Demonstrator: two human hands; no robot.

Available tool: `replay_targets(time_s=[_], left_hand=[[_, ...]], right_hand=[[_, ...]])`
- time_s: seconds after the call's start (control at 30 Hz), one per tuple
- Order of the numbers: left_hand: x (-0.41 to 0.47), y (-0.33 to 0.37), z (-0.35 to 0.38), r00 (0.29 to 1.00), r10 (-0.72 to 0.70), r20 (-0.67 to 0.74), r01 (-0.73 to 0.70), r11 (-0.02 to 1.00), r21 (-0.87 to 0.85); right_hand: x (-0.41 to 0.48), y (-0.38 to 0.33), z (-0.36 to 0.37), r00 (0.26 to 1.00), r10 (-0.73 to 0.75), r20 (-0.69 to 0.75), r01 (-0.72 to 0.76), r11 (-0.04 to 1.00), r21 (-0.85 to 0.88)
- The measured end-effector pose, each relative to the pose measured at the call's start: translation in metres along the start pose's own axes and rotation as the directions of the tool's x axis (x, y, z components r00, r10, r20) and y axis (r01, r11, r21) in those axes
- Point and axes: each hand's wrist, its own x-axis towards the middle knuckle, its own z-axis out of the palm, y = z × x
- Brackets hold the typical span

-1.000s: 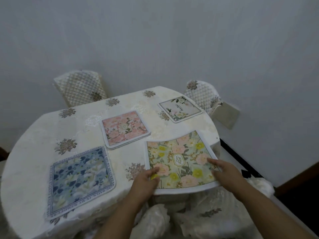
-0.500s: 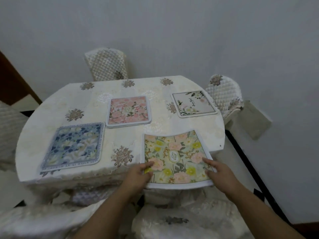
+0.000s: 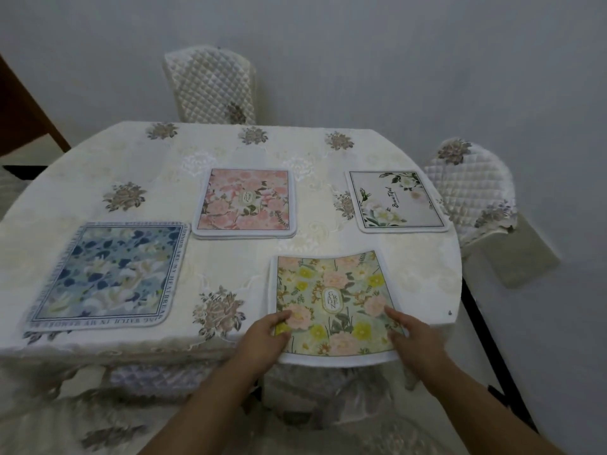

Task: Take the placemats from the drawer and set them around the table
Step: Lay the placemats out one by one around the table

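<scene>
Head view: left hand [image 3: 262, 339], right hand [image 3: 417, 336] pinch yellow-floral placemat [image 3: 331, 290], overhanging table [image 3: 295, 152] edge.

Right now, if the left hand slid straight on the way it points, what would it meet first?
The left hand grips the yellow-green placemat, so it would cross that first; beyond it, probably the white placemat, though the angle is rough.

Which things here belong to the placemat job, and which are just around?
Job: green placemat, held by left hand and right hand; blue placemat, pink placemat, white placemat, flat on the table.
Just around: far chair, right chair, both with quilted covers.
</scene>
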Motion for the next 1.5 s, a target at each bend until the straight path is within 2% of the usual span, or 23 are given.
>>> replay_targets(time_s=[0.17, 0.37, 0.57, 0.7, 0.8, 1.07, 1.13, 1.2, 1.27, 1.33, 1.43, 1.5], left_hand=[[0.038, 0.007, 0.005, 0.998, -0.035, -0.046, 0.032, 0.998, -0.049], [0.074, 0.021, 0.006, 0.985, -0.039, -0.169, 0.041, 0.999, 0.012], [0.114, 0.033, 0.002, 0.975, -0.045, -0.219, 0.057, 0.997, 0.053], [0.116, 0.018, 0.008, 0.967, -0.007, -0.254, 0.058, 0.980, 0.191], [0.115, 0.001, 0.009, 0.959, 0.004, -0.284, 0.064, 0.971, 0.230], [0.107, -0.019, 0.013, 0.960, 0.116, -0.257, 0.014, 0.891, 0.454], [0.103, -0.022, 0.019, 0.939, 0.143, -0.311, 0.059, 0.828, 0.558], [0.102, -0.022, 0.031, 0.907, 0.284, -0.310, 0.041, 0.674, 0.737], [0.108, -0.020, 0.048, 0.911, 0.384, -0.152, -0.110, 0.580, 0.807], [0.117, -0.022, 0.065, 0.918, 0.397, -0.010, -0.208, 0.503, 0.839], [0.125, -0.033, 0.065, 0.927, 0.376, 0.009, -0.184, 0.433, 0.882], [0.125, -0.041, 0.052, 0.934, 0.355, -0.047, -0.136, 0.473, 0.871]], right_hand=[[0.042, -0.001, 0.008, 0.999, -0.033, 0.007, 0.033, 0.998, -0.062], [0.091, -0.006, 0.012, 0.989, -0.122, 0.087, 0.130, 0.988, -0.088], [0.141, -0.012, 0.019, 0.982, -0.147, 0.118, 0.151, 0.988, -0.027], [0.147, 0.011, 0.025, 0.978, -0.117, 0.172, 0.134, 0.987, -0.093], [0.145, 0.026, 0.033, 0.978, -0.117, 0.174, 0.143, 0.979, -0.147], [0.135, 0.035, 0.033, 0.974, -0.151, 0.170, 0.186, 0.959, -0.215], [0.131, 0.035, 0.034, 0.970, -0.226, 0.092, 0.244, 0.920, -0.307], [0.127, 0.031, 0.042, 0.922, -0.387, 0.026, 0.347, 0.792, -0.502], [0.125, 0.022, 0.058, 0.876, -0.460, 0.146, 0.457, 0.691, -0.560], [0.125, 0.023, 0.078, 0.834, -0.446, 0.324, 0.549, 0.618, -0.562], [0.127, 0.037, 0.083, 0.821, -0.427, 0.378, 0.566, 0.524, -0.637], [0.130, 0.048, 0.073, 0.852, -0.408, 0.329, 0.518, 0.562, -0.645]])
